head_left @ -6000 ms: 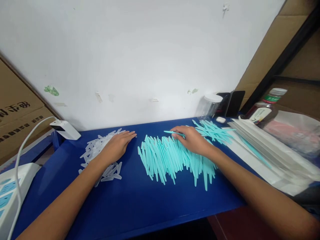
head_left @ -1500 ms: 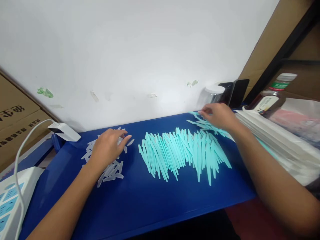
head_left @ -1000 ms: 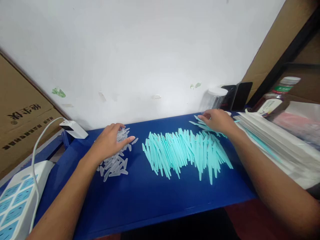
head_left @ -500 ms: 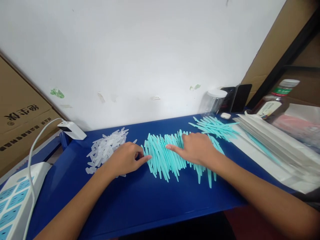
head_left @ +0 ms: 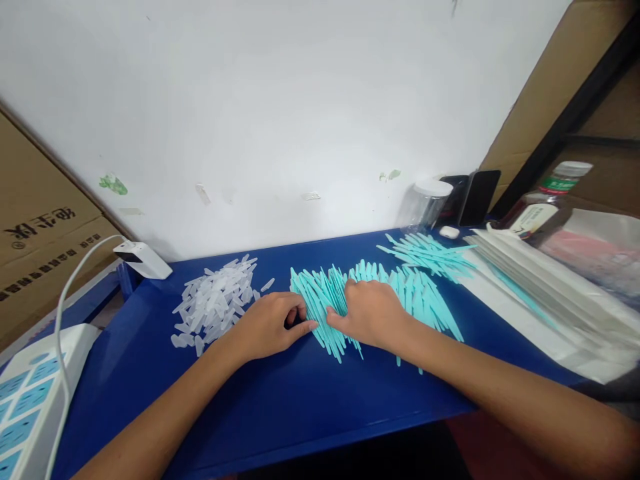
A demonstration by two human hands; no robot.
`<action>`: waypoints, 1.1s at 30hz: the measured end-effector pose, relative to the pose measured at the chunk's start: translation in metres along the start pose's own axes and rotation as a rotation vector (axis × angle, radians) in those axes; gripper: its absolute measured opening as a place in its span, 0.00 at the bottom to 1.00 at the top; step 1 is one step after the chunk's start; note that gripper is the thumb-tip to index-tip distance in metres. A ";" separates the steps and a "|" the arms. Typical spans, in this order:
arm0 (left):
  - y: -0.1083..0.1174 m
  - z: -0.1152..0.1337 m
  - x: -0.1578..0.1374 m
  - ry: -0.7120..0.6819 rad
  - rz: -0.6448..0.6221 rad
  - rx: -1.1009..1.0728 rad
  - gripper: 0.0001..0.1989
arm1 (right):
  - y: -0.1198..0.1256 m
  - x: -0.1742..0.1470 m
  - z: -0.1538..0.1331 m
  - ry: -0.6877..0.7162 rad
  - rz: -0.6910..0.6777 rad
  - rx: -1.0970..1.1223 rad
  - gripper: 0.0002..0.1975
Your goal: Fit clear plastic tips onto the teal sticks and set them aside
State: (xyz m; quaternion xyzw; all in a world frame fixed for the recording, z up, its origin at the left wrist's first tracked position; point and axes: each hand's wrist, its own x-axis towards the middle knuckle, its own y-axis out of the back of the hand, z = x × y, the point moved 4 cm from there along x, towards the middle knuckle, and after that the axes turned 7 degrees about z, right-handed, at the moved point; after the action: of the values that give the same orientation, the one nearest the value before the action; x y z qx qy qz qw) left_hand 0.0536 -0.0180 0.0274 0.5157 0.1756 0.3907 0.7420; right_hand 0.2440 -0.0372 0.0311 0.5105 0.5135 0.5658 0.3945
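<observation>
My left hand (head_left: 275, 325) has its fingers curled, thumb against the left side of a bundle of slim, tapered turquoise plastic sticks (head_left: 320, 303). On the bundle's right side my right hand (head_left: 373, 312) is closed, thumb and bent fingers gripping the sticks. The bundle is squeezed between both hands, and some sticks are hidden beneath the right hand. More turquoise sticks (head_left: 425, 300) lie side by side just right of that hand. A further loose heap of them (head_left: 430, 253) lies crosswise behind. Left of my left hand is a pile of small translucent white plastic pieces (head_left: 215, 297).
The blue table (head_left: 280, 413) meets a white wall. A power strip (head_left: 35, 393) and a white charger (head_left: 143, 260) with cable are at left. At right are a lidded clear jar (head_left: 427, 203), phones (head_left: 479, 197), a white case (head_left: 449, 232), stacked bags (head_left: 530, 287) and a bottle (head_left: 543, 203).
My left hand has moved slightly right, my right hand slightly left. The stick bundle between them is narrower, and more of the sticks on the right now show apart from it.
</observation>
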 end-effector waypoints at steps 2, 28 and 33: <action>-0.001 0.000 -0.001 -0.001 -0.010 0.007 0.18 | -0.002 0.001 0.001 -0.005 -0.030 0.019 0.22; 0.013 -0.015 0.000 -0.034 0.063 0.090 0.20 | 0.023 0.027 0.058 0.028 0.185 0.889 0.16; 0.052 -0.062 0.000 0.181 0.313 0.299 0.21 | 0.022 0.031 0.059 0.065 0.167 0.885 0.26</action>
State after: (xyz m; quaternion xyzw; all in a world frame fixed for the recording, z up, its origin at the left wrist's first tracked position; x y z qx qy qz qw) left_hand -0.0080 0.0295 0.0490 0.6035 0.2155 0.5153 0.5690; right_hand 0.2983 -0.0002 0.0551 0.6516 0.6753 0.3372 0.0747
